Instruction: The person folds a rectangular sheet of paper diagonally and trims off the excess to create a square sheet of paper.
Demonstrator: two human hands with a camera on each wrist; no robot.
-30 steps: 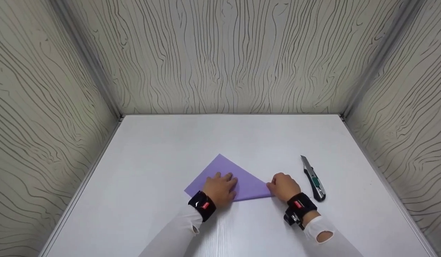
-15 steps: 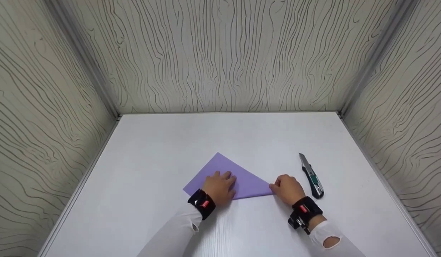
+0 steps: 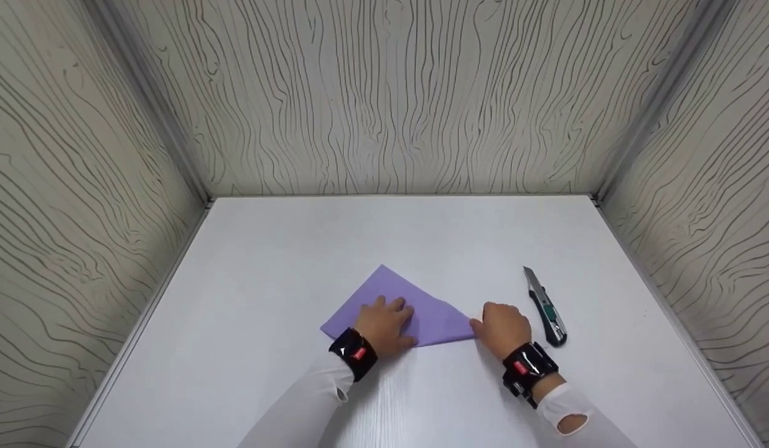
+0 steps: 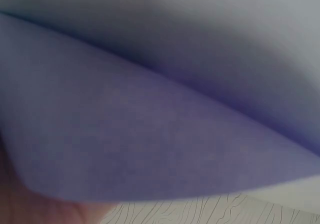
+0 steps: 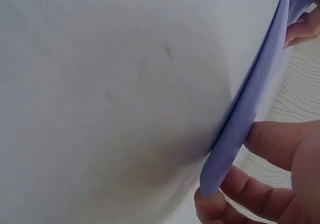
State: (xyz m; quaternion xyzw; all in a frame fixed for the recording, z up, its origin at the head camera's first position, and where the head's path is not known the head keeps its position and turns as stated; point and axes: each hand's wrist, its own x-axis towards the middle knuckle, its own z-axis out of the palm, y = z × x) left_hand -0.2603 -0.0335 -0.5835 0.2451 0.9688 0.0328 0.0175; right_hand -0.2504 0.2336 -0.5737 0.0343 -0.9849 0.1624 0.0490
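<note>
A folded sheet of purple paper [image 3: 431, 314] lies on the white table, one corner pointing away and a long point running right. Spread over its near left part, my left hand [image 3: 384, 326] presses it with fairly straight fingers. My right hand [image 3: 501, 330] pinches the right tip of the sheet. In the right wrist view the thumb [image 5: 280, 141] is on one side of the paper's narrow end [image 5: 227, 151], with fingers on the other side. Close up, the left wrist view shows a purple flap [image 4: 160, 139] and a bit of skin at lower left.
A utility knife [image 3: 546, 311] with a black and green handle lies just right of my right hand, its blade showing and pointing away. Wood-patterned panels [image 3: 397, 99] enclose the white tabletop [image 3: 266, 249] at the back and both sides.
My right hand has shifted slightly right with the paper tip and turned a little. A small bump shows along the sheet's upper right edge. The left thumb has spread slightly to the right.
</note>
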